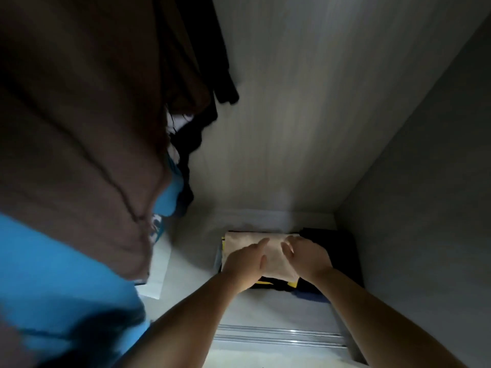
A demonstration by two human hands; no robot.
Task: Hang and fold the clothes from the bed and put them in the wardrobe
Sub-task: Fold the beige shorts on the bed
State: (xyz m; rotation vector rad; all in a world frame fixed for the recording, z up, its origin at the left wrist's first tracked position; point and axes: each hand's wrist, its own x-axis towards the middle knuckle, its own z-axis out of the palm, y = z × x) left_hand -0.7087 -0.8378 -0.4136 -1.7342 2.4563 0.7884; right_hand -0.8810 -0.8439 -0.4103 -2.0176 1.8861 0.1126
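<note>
Both hands lie flat on a folded beige garment (273, 251), the top of a stack on the wardrobe floor (191, 264). The left hand (245, 264) has its fingers straight and loosely spread, index extended; the right hand (307, 254) is spread flat on the garment's right part, gripping nothing. Under the beige piece a black-and-yellow fabric (276, 284) peeks out at the near edge, mostly hidden. A dark folded pile (342, 251) touches the stack's right side, its detail lost in shadow. Left of the stack bare pale floor remains. Hanging brown (79, 128) and blue garments (53, 274) block the view's left side, cut off by the frame.
</note>
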